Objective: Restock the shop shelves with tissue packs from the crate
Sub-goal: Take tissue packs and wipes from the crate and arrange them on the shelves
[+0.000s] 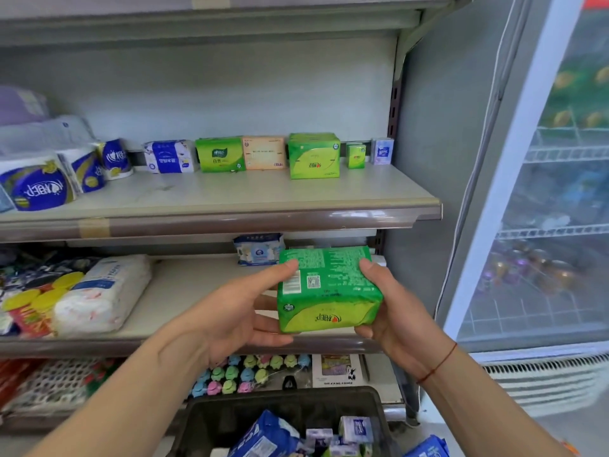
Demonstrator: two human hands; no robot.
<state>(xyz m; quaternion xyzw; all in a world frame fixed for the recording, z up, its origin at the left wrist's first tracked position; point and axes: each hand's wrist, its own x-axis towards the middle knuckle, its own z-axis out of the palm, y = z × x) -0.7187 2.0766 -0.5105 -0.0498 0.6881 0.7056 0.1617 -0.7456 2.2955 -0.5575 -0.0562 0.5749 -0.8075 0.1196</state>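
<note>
Green plastic-wrapped rectangular tissue pack (328, 288): held up in front of the grey metal lower shelf (197, 285), above the dark plastic crate (283, 395).
Left hand (237, 311): grips the pack's left end, thumb on top.
Right hand (392, 305): grips its right end.
Crate contents: blue-and-white wrapped packs (263, 437).

Small retail shop: metal shelving (230, 206) stocked with packaged tissue (313, 155), glass-door drinks cooler (553, 179) just beside.
</note>
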